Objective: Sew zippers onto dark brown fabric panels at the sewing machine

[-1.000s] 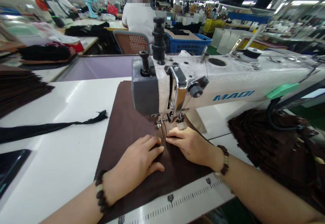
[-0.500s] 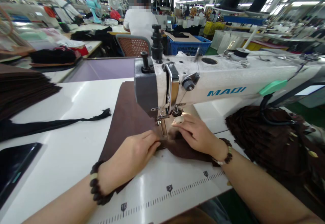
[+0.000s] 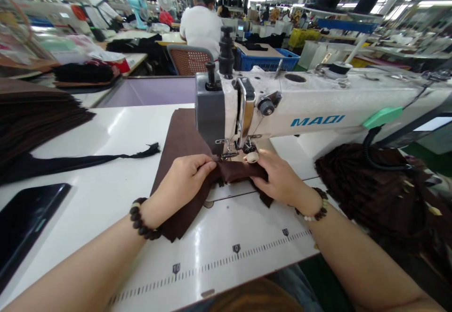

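Glossy white tabletop [image 3: 254, 225] spreads beneath a hard-edged MAQI sewing machine [image 3: 318, 102]. Smooth, matte brown fabric [image 3: 235, 170] bunches into a raised fold just before the machine's needle area, stretched between 2 hands: left hand [image 3: 183, 177] and right hand [image 3: 278, 173] each pinch it, thumb against fingers. Stitching is hard to make out; the machine's far right end is cut off.

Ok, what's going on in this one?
A person's left hand and right hand hold a piece of brown fabric at a white sewing machine, one on either side of the needle area. The fabric looks raised between the hands. A brown stack lies to the left, a brown heap to the right.
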The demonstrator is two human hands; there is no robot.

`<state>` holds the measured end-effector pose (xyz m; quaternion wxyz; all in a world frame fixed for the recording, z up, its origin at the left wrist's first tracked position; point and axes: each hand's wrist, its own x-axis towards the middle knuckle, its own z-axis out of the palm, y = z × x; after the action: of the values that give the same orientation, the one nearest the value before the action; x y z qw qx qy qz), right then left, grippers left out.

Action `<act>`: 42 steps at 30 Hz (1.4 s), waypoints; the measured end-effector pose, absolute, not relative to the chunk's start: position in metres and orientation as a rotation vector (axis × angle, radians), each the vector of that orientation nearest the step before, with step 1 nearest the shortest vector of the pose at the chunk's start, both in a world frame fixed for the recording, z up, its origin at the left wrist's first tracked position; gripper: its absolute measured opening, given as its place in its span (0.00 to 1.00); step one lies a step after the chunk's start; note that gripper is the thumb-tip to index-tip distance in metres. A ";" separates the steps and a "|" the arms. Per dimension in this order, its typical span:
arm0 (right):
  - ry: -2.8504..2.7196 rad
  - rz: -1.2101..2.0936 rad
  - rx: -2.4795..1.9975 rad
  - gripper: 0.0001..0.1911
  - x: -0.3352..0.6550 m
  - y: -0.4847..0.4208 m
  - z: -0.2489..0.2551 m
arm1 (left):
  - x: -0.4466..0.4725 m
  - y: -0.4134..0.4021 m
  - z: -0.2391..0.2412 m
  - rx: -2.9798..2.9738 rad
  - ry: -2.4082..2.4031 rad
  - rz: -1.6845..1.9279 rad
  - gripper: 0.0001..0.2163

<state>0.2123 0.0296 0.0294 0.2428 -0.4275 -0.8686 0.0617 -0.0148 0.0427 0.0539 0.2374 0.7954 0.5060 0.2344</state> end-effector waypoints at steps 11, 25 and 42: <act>-2.272 0.352 -1.457 0.06 0.202 0.048 0.011 | -0.015 0.066 0.021 2.376 1.524 0.572 0.14; -2.236 0.491 -1.507 0.17 0.196 0.050 0.008 | -0.017 0.069 0.018 2.232 1.411 0.537 0.14; -2.212 0.396 -1.545 0.16 0.194 0.049 0.007 | -0.015 0.068 0.016 2.222 1.419 0.500 0.13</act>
<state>0.1937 0.0487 0.0066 0.2056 -0.5544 -0.7939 0.1420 -0.0151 0.0682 0.0164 0.2271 0.8063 0.5151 0.1816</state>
